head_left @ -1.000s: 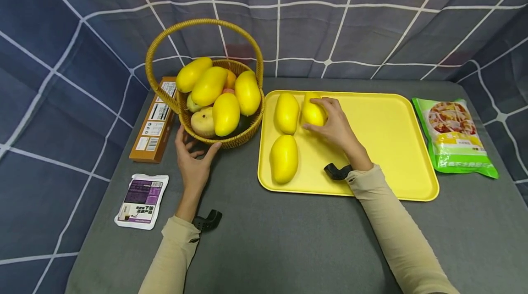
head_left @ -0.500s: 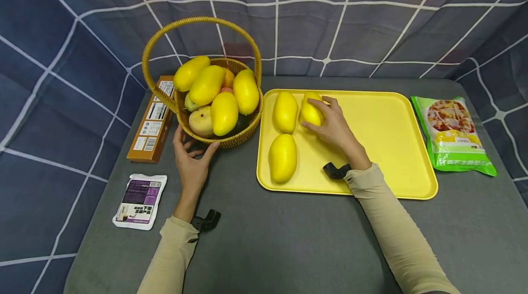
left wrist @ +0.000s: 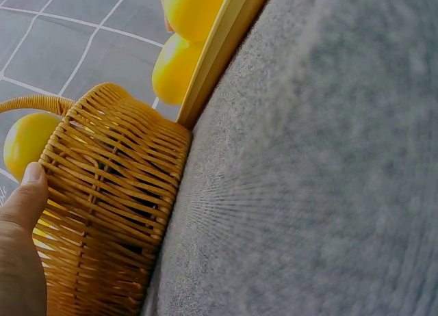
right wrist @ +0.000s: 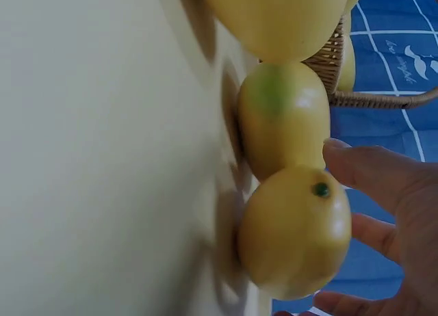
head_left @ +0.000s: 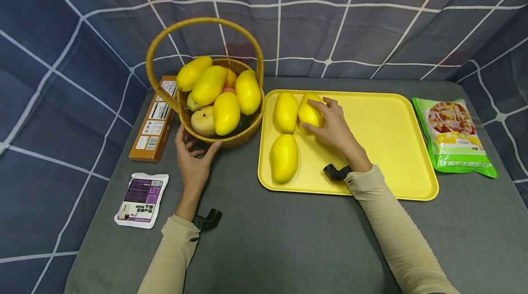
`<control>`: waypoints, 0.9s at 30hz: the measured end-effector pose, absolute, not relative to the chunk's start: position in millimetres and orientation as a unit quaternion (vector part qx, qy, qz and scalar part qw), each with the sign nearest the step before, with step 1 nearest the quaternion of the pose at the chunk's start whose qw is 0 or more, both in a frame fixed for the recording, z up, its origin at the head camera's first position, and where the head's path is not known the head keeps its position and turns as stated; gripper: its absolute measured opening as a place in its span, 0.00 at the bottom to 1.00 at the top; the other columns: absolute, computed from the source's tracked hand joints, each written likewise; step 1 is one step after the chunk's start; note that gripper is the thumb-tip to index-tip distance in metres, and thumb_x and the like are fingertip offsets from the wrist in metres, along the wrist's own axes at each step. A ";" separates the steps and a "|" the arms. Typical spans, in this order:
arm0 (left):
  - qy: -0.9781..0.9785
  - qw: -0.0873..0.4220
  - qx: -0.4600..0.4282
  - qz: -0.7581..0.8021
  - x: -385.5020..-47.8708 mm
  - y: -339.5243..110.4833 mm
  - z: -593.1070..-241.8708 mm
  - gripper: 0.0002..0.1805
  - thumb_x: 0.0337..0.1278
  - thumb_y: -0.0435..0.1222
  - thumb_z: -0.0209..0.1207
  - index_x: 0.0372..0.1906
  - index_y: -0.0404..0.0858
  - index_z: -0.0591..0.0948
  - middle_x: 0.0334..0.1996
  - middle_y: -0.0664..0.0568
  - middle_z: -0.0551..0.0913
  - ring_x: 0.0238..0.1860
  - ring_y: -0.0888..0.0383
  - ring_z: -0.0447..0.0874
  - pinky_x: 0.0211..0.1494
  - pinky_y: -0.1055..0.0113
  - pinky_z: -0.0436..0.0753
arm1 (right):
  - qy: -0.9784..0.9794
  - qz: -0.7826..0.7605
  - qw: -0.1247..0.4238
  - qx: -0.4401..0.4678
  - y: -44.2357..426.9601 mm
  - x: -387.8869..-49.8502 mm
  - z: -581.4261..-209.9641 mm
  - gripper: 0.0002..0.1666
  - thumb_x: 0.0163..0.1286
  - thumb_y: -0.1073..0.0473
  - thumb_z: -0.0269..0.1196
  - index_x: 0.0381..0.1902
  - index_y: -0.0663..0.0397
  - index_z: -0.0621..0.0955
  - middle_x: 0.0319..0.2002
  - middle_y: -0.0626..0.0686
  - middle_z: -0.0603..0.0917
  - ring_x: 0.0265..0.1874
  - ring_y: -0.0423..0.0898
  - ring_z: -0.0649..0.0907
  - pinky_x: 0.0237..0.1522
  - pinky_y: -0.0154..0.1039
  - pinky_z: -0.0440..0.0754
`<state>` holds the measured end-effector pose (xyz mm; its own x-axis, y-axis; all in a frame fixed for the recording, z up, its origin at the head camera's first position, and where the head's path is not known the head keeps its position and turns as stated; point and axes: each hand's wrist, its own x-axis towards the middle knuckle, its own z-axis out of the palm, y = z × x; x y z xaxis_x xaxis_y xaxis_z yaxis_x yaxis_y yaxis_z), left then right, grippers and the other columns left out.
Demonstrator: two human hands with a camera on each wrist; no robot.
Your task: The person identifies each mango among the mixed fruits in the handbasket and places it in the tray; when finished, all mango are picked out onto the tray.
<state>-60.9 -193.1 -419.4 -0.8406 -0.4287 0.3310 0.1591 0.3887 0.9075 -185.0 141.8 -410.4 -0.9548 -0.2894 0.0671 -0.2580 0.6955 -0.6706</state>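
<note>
1 mango (head_left: 308, 113) gripped by R fingers (head_left: 321, 107), bskt (head_left: 246, 138) by L fingers (head_left: 212, 150), green dot (right wrist: 320, 189) R-wrist cam only

Left hand (head_left: 193, 165): fingers (head_left: 181, 140) curled, left thumb (left wrist: 31, 186) stretched off to their right; left wrist (head_left: 187, 204) behind the grip, left forearm (head_left: 169, 255) back-left. Right hand (head_left: 335, 129): loosely bent, parted, right thumb (head_left: 311, 128) leftmost; right wrist (head_left: 359, 158) behind the grip, right forearm (head_left: 396, 225) back-right.
</note>
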 end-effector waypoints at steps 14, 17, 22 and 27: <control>-0.785 0.274 0.087 -0.549 -72.1 -208.3 -452.3 0.52 0.48 0.36 0.74 0.76 0.48 0.56 0.67 0.50 0.67 0.59 0.51 0.73 0.47 0.64 0.77 | 0.901 -0.368 -0.010 -0.228 111.7 -171.1 -381.8 0.45 0.59 0.45 0.72 0.71 0.44 0.69 0.72 0.62 0.60 0.71 0.61 0.58 0.66 0.62 0.63; -0.785 0.277 0.084 -0.548 -72.2 -209.2 -452.7 0.52 0.48 0.38 0.74 0.76 0.49 0.56 0.67 0.51 0.68 0.59 0.52 0.73 0.47 0.68 0.77 | 0.891 -0.366 -0.008 -0.267 95.8 -169.6 -375.7 0.46 0.58 0.44 0.73 0.72 0.43 0.68 0.72 0.61 0.61 0.71 0.60 0.60 0.67 0.60 0.63; -0.786 0.273 0.086 -0.548 -71.2 -210.2 -453.0 0.52 0.48 0.36 0.73 0.76 0.48 0.56 0.67 0.50 0.67 0.60 0.51 0.73 0.47 0.66 0.77 | 0.867 -0.366 0.003 -0.338 61.4 -166.6 -363.5 0.49 0.58 0.43 0.73 0.73 0.45 0.65 0.71 0.61 0.63 0.69 0.56 0.65 0.69 0.55 0.65; -0.782 0.269 0.081 -0.557 -66.9 -204.8 -441.4 0.51 0.49 0.30 0.71 0.76 0.40 0.55 0.68 0.40 0.65 0.60 0.43 0.71 0.49 0.52 0.76 | 0.850 -0.351 0.019 -0.393 29.0 -166.8 -350.3 0.48 0.60 0.41 0.71 0.73 0.44 0.65 0.73 0.60 0.61 0.72 0.54 0.62 0.69 0.53 0.65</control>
